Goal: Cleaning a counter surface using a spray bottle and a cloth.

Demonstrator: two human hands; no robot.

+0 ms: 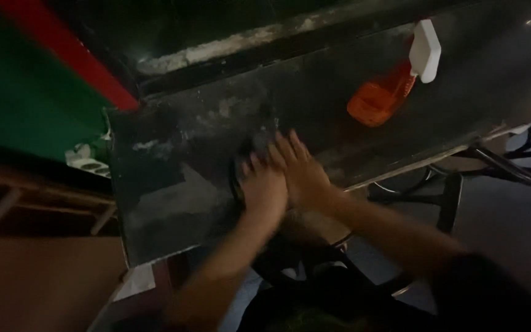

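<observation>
Dark and scuffed, the flat-topped table (173,184) carries both hands side by side, touching: the left hand (264,187) and right hand (302,169) lie flat, fingers spread, pressing on a blurred dark object (244,161), gripping nothing. Farther off, well apart, sit an orange plastic basket (376,101) and a white rectangular block (426,50)

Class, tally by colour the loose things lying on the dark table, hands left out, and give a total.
Orange: 1, the orange plastic basket
White: 1, the white rectangular object
Dark: 1, the dark thing under both hands
Total: 3
</observation>
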